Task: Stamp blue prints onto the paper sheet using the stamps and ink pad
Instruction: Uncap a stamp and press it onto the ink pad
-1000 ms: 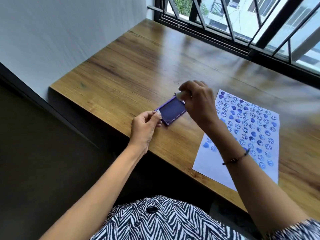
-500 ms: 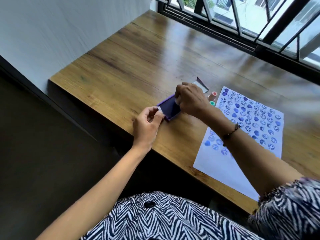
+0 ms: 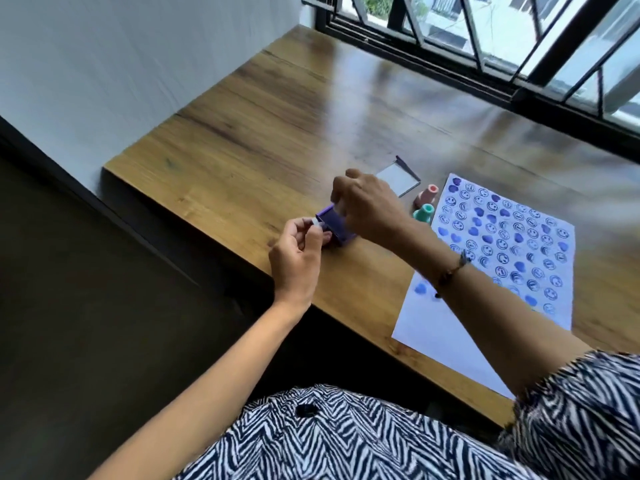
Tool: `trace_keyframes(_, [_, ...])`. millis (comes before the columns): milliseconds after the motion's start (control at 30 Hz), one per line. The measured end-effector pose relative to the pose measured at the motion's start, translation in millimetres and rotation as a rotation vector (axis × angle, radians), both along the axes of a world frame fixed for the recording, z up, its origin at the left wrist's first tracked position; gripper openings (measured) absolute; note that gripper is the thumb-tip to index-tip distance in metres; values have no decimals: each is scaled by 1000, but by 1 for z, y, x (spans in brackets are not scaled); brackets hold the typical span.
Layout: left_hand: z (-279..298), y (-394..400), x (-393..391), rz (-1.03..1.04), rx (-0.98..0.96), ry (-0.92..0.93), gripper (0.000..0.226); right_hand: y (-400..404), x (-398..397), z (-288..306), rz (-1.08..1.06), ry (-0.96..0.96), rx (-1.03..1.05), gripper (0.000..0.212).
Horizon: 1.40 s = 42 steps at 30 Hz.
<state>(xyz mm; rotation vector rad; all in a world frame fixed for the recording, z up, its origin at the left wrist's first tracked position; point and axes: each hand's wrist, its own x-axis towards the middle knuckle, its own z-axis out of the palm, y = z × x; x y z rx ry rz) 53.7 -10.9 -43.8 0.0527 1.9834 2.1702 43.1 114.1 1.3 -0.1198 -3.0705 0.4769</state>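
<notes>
The purple ink pad (image 3: 335, 227) is lying near the desk's (image 3: 242, 140) front edge, its long axis running from the left hand (image 3: 298, 251) toward the paper sheet (image 3: 498, 258), which is sitting well to its right. The right hand (image 3: 367, 206) is pressing down over the pad, its grip clenched, apparently around a stamp that is hidden. The left hand is pinching the pad's near corner. Compared with a second ago, the right hand is covering more of the pad, and the lid (image 3: 398, 177), pink stamp (image 3: 428, 196) and green stamp (image 3: 424, 214) are now showing.
</notes>
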Motion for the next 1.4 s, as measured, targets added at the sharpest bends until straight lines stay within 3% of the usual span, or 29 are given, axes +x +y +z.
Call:
trace_keyframes(533, [0, 1, 0, 48, -107, 52, 13, -12, 8, 1, -4, -17, -66, 13])
trace_keyframes(867, [2, 4, 1, 26, -71, 35, 7, -7, 14, -4, -55, 52, -44, 12])
trace_keyframes(1200, [5, 4, 5, 18, -77, 50, 3, 12, 6, -3, -85, -6, -22, 16])
trace_keyframes(1400, [3, 3, 4, 3, -96, 84, 9, 23, 2, 1, -138, 18, -49, 17])
